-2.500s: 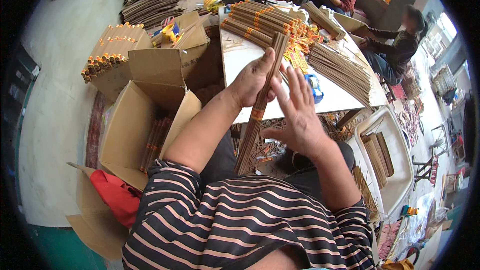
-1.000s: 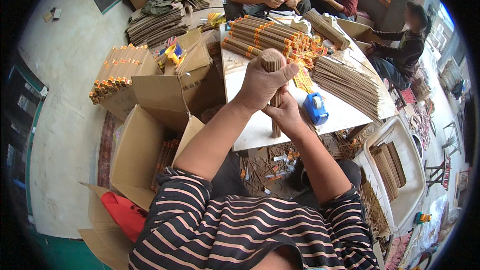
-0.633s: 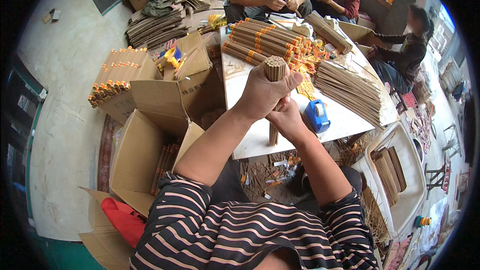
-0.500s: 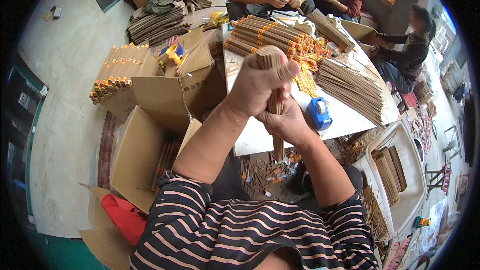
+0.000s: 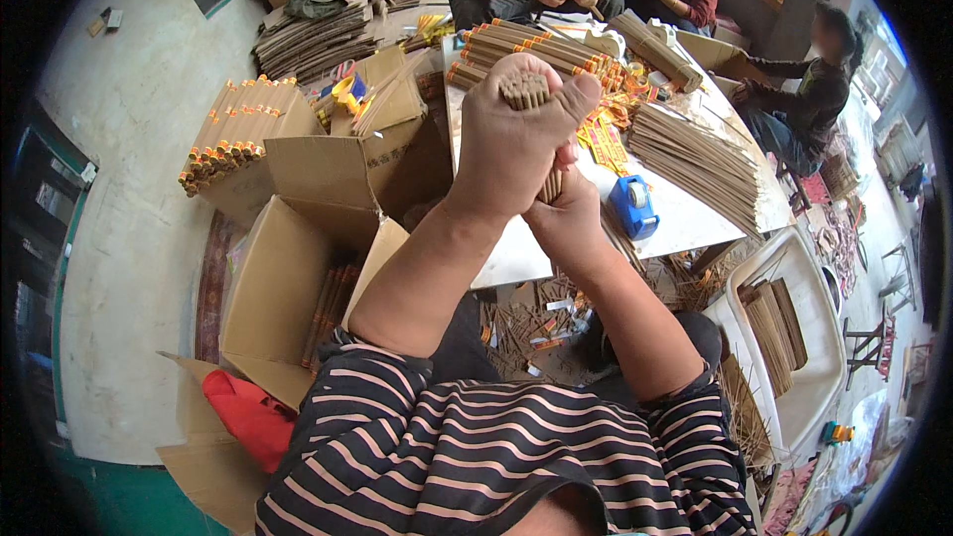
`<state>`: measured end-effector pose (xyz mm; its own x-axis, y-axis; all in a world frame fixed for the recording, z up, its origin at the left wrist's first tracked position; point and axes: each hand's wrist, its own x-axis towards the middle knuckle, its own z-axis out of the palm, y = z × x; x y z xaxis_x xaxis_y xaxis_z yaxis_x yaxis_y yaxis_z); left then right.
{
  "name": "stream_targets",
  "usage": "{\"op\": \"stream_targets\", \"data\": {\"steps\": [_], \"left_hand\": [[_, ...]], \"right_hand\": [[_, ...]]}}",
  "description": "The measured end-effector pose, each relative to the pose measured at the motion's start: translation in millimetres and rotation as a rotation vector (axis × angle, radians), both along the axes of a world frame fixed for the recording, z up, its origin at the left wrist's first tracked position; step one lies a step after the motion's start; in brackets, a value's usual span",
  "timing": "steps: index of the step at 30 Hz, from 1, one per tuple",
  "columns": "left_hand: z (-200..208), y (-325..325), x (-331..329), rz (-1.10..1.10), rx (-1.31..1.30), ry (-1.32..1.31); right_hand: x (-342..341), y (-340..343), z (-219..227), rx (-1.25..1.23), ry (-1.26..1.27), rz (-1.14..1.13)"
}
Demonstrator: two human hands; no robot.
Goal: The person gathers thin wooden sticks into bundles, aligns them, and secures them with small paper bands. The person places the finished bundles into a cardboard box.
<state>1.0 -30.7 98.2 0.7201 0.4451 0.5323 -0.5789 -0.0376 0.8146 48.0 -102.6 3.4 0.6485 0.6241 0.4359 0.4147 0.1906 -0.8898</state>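
Observation:
A bundle of brown incense sticks [image 5: 523, 91] is held up in front of me, its cut ends facing upward. My left hand [image 5: 506, 144] wraps round the upper part, thumb on the right side. Below it, my right hand [image 5: 568, 208] grips the same bundle lower down; its fingers are partly hidden behind the left hand. Under both hands is the white table [image 5: 511, 253]. A blue tape dispenser [image 5: 633, 206] stands just right of my right hand, with yellow and red paper labels [image 5: 604, 144] behind it. Loose incense sticks [image 5: 695, 164] lie spread on the table's right side.
Labelled bundles [image 5: 526, 48] are stacked at the table's far side. Cardboard boxes [image 5: 278, 278] stand at my left, with more bundles [image 5: 238, 124] beyond. A white plastic tub [image 5: 829, 337] holds sticks at my right. Three people sit around the far side; broken sticks litter the floor [image 5: 536, 328].
Both hands have lifted and tipped the bundle, so its top ends now face me and the lower length is mostly hidden. My right hand has moved slightly up.

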Motion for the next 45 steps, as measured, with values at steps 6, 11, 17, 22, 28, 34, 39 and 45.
{"op": "stream_targets", "data": {"steps": [6,11,17,22,28,34,39,45], "left_hand": [[-27,10,16,0.006,-0.04,0.172],[-40,19,18,0.078,0.044,0.125],[-39,8,8,-0.006,-0.017,0.163],[-25,5,-18,-0.273,-0.105,0.221],[-20,-13,-21,-0.205,-0.15,0.164],[-3,-13,-36,-0.408,-0.349,0.136],[-6,-9,-31,-0.553,-0.452,0.079],[-12,0,-28,-0.507,-0.488,0.12]], "right_hand": [[25,22,-30,0.043,0.021,0.037],[20,25,-29,0.112,-0.183,-0.026],[5,20,-20,0.203,-0.123,-0.027],[-18,-3,-8,0.045,0.277,0.194],[-32,-17,1,0.062,0.077,0.026],[-35,-47,26,-0.293,0.281,0.243],[-35,-58,37,-0.304,0.45,0.479],[-44,-52,37,-0.32,0.567,0.435]]}}
